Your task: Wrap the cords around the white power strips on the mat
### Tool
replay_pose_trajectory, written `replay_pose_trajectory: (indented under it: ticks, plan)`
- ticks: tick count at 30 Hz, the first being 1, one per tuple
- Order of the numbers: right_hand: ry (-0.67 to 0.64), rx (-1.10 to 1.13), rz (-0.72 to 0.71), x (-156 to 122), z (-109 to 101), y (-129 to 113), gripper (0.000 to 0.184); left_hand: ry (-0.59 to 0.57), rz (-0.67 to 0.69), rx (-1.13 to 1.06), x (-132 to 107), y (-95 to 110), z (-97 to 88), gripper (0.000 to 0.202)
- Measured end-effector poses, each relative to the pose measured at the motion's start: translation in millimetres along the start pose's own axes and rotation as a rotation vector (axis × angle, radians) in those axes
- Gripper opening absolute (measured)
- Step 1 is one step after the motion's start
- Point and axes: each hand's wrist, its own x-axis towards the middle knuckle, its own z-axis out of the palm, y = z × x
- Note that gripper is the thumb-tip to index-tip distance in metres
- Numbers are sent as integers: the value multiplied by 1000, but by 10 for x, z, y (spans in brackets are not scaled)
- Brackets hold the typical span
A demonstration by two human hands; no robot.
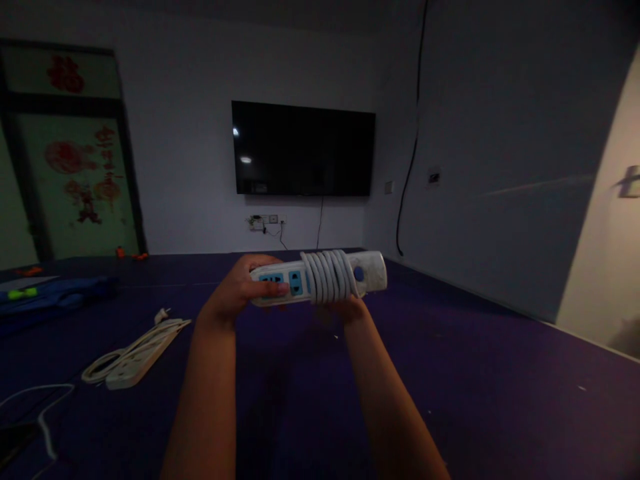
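I hold a white power strip (370,272) with blue sockets level in front of me, above a dark purple floor (500,373). Its white cord (329,275) is wound in several tight turns round the strip's middle. My left hand (240,288) is closed on the strip's left end, thumb on top over a blue socket. My right hand (350,309) is under the coiled part, mostly hidden behind the strip, so I cannot see its fingers.
A second power strip (137,360) with a loose coiled cord and plug lies on the floor at the left. A blue bag (55,293) is further left. A thin white cable (43,413) lies at the bottom left. A wall-mounted television (303,148) hangs ahead.
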Motion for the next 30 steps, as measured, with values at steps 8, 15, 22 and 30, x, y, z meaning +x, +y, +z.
replay_pose_trajectory:
  ticks: [8,15,22,30]
  plan:
    - [-231,184,194,158,131,-30,23,422,24,-96,206,-122,106,36]
    - [-301,-6,230,141,121,-137,23,717,81,216,318,-319,67,38]
    - [22,-65,267,110,88,-269,44,780,225,549,385,-468,22,34]
    - [241,44,171,94,151,-377,53,680,234,743,424,-541,198,42]
